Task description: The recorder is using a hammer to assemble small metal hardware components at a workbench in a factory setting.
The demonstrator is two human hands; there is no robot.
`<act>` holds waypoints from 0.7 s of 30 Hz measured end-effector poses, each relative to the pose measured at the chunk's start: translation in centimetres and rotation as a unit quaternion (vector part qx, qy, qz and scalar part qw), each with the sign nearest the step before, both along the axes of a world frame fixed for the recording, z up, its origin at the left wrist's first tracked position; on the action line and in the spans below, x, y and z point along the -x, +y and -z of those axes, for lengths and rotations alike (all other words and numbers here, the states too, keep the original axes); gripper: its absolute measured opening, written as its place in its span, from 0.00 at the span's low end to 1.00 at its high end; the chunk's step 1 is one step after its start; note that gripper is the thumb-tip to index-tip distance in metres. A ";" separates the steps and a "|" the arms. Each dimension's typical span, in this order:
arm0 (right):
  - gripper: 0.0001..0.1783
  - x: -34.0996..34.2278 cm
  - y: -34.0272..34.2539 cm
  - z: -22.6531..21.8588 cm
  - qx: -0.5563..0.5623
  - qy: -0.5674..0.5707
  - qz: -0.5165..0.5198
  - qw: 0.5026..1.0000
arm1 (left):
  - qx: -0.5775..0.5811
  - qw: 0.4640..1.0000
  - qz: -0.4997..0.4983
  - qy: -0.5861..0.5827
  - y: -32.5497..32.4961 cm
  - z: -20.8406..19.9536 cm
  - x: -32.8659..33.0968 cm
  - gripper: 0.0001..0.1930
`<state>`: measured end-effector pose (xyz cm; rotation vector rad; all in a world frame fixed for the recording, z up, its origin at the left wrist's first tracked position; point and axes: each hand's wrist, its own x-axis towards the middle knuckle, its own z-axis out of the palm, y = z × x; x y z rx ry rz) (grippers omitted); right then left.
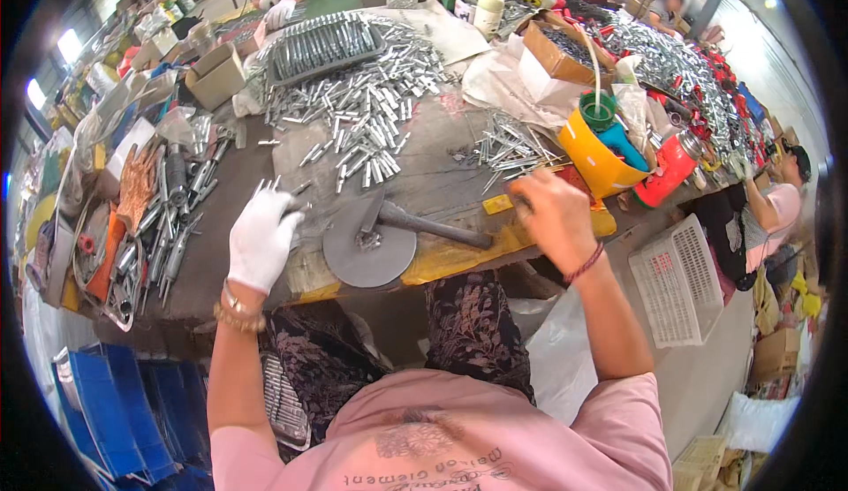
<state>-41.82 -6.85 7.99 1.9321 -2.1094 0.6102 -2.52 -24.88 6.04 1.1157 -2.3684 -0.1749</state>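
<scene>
My left hand [259, 239], in a white glove, is closed around several thin metal pins [276, 189] that stick up from the fingers. It hovers over the worn workbench [442, 182] just left of a round grey metal disc [367, 248]. A hammer [422, 223] lies across that disc, its handle pointing right. My right hand [552, 213] is bare, curled at the bench's front edge beside a yellow block [497, 204], close to the hammer handle's end. I cannot tell whether its fingers pinch a small part.
A big heap of short metal tubes [371, 111] and a tray of them [322, 45] fill the bench's far side. A smaller pile [508, 147], a yellow tub [596, 160], a red can [667, 169], a white basket [680, 279]. Other people work at the back and right.
</scene>
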 end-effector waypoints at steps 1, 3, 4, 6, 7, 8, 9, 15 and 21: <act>0.13 2.5 -0.1 0.8 -0.008 0.011 0.038 0.999 | -0.023 0.999 0.020 0.028 1.1 -0.8 0.4 0.07; 0.16 5.5 -0.9 1.4 -0.012 0.042 0.050 0.998 | -0.047 0.996 0.045 0.058 3.7 -1.9 0.4 0.07; 0.18 6.3 -1.3 1.3 -0.016 0.052 0.057 0.997 | -0.049 0.995 0.060 0.064 4.7 -2.1 0.6 0.06; 0.17 7.5 -2.3 1.4 -0.047 0.047 0.066 0.996 | -0.077 0.992 0.073 0.073 6.4 -2.7 1.4 0.06; 0.16 7.8 -2.7 1.5 -0.078 0.041 0.072 0.993 | -0.080 0.992 0.072 0.072 6.8 -2.3 1.5 0.06; 0.16 8.0 -3.0 1.4 -0.078 0.040 0.073 0.993 | -0.083 0.991 0.073 0.071 7.0 -1.9 1.7 0.07; 0.15 7.6 -3.4 1.1 -0.099 0.057 0.029 0.993 | -0.083 0.991 0.072 0.070 7.2 -1.6 1.9 0.07; 0.18 4.2 -3.8 0.2 -0.161 0.083 -0.082 0.980 | -0.045 0.992 0.101 0.062 7.9 -1.0 3.1 0.08; 0.22 3.1 -2.8 0.3 -0.099 0.082 -0.075 0.989 | -0.066 0.991 0.085 0.079 8.2 -1.3 3.3 0.11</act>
